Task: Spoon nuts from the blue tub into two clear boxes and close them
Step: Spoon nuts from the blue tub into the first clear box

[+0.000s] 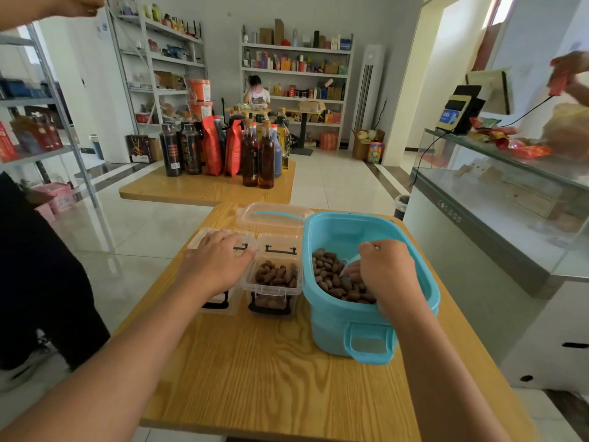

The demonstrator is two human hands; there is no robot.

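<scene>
The blue tub stands on the right of the wooden table, part full of brown nuts. My right hand is inside it, gripping a pale blue scoop that dips into the nuts. Left of the tub sits a clear box with its lid hinged back, holding nuts. Further left is a second clear box; my left hand rests flat on top of it and hides most of it.
The tub's clear lid lies at the table's far edge behind the boxes. A second table with bottles stands beyond. A glass counter runs along the right; a person in black stands at the left.
</scene>
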